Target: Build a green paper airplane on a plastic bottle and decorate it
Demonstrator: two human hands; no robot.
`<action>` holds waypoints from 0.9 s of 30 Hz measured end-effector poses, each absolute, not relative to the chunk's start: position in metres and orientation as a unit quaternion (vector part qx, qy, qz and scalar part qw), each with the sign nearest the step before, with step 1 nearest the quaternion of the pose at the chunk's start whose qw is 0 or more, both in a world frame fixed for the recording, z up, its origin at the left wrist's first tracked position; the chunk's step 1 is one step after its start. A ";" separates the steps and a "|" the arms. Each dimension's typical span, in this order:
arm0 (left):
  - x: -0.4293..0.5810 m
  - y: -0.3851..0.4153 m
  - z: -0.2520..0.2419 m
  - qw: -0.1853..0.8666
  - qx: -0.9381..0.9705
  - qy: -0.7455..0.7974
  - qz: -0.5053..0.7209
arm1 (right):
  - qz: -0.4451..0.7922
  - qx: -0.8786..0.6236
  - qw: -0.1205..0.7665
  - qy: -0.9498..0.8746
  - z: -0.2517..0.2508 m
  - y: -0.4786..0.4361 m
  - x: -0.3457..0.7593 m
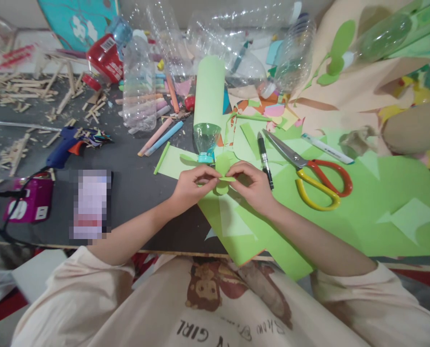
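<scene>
Between my two hands is a green paper cutout point(222, 165) with rounded lobes. My left hand point(196, 185) pinches its left side, and my right hand point(249, 183) pinches its right side, fingertips nearly meeting. Just beyond them lies a clear bottle wrapped in pale green paper point(209, 91), its teal cap point(205, 157) pointing toward me. A pale green paper strip with a rolled edge point(171, 164) rests left of the cap. To the right of my right hand are a black pen point(264, 159) and scissors with red and yellow handles point(309, 173).
Green paper sheets point(367, 217) cover the right side. At left are a blue glue gun point(65, 147), a phone point(91, 205), a magenta box point(29, 200) and scattered wooden sticks point(16, 89). Clear plastic bottles point(139, 82) crowd the back. Another person's arm point(413, 126) reaches in from the right.
</scene>
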State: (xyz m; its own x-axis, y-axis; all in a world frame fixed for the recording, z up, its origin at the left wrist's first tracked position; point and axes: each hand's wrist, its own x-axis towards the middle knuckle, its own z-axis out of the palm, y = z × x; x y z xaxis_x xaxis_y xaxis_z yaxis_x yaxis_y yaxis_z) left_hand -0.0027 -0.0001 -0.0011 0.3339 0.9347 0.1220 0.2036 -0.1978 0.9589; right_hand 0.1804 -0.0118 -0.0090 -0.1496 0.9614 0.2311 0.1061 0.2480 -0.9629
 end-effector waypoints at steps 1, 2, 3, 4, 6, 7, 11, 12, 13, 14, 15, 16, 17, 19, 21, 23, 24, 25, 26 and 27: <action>-0.004 0.000 0.000 0.451 0.684 0.420 0.392 | 0.442 -0.428 0.489 -0.618 -0.008 -0.012 0.181; -0.007 0.001 0.001 0.426 0.700 0.410 0.401 | 0.448 -0.425 0.490 -0.616 -0.008 -0.012 0.181; -0.010 0.003 0.003 0.391 0.716 0.398 0.419 | 0.453 -0.422 0.491 -0.613 -0.007 -0.011 0.182; -0.014 0.006 0.004 0.347 0.733 0.387 0.438 | 0.458 -0.421 0.491 -0.610 -0.007 -0.011 0.182; -0.023 0.015 0.005 0.232 0.771 0.372 0.462 | 0.465 -0.426 0.492 -0.601 -0.007 -0.012 0.182; -0.027 0.021 0.006 0.178 0.791 0.373 0.451 | 0.467 -0.431 0.493 -0.594 -0.007 -0.012 0.182; -0.035 0.035 0.002 0.084 0.839 0.406 0.353 | 0.471 -0.453 0.501 -0.568 -0.009 -0.013 0.183; -0.034 0.036 0.001 0.085 0.845 0.414 0.326 | 0.472 -0.456 0.501 -0.565 -0.009 -0.013 0.183; -0.033 0.035 0.000 0.087 0.851 0.423 0.300 | 0.472 -0.457 0.499 -0.565 -0.009 -0.013 0.183; -0.031 0.034 -0.002 0.088 0.854 0.433 0.274 | 0.471 -0.459 0.498 -0.565 -0.009 -0.013 0.183; -0.029 0.032 -0.003 0.089 0.855 0.444 0.253 | 0.469 -0.460 0.498 -0.565 -0.009 -0.013 0.183; -0.028 0.030 -0.004 0.091 0.855 0.453 0.238 | 0.466 -0.463 0.500 -0.565 -0.008 -0.013 0.183; -0.026 0.029 -0.004 0.095 0.854 0.458 0.229 | 0.460 -0.465 0.504 -0.564 -0.008 -0.013 0.183; -0.025 0.028 -0.005 0.116 0.854 0.454 0.226 | 0.446 -0.462 0.519 -0.564 -0.007 -0.012 0.183; -0.025 0.028 -0.004 0.145 0.855 0.439 0.235 | 0.434 -0.451 0.537 -0.565 -0.006 -0.011 0.183; -0.026 0.029 -0.001 0.167 0.854 0.425 0.250 | 0.424 -0.441 0.552 -0.566 -0.005 -0.011 0.183; -0.026 0.030 0.001 0.172 0.853 0.420 0.258 | 0.419 -0.438 0.559 -0.566 -0.005 -0.011 0.183; -0.027 0.030 0.003 0.174 0.853 0.416 0.263 | 0.414 -0.437 0.565 -0.565 -0.005 -0.011 0.183; -0.026 0.029 0.006 0.175 0.853 0.414 0.265 | 0.407 -0.438 0.571 -0.562 -0.005 -0.011 0.183; -0.026 0.028 0.009 0.178 0.855 0.411 0.260 | 0.398 -0.442 0.581 -0.556 -0.004 -0.011 0.183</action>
State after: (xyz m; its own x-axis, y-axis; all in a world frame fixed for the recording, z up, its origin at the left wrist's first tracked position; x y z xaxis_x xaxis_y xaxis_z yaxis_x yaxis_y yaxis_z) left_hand -0.0260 0.0277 0.0092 0.5273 0.7957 0.2980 0.6101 -0.5987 0.5190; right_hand 0.1829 -0.0109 -0.0045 0.0663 0.9537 0.2934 0.0294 0.2920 -0.9560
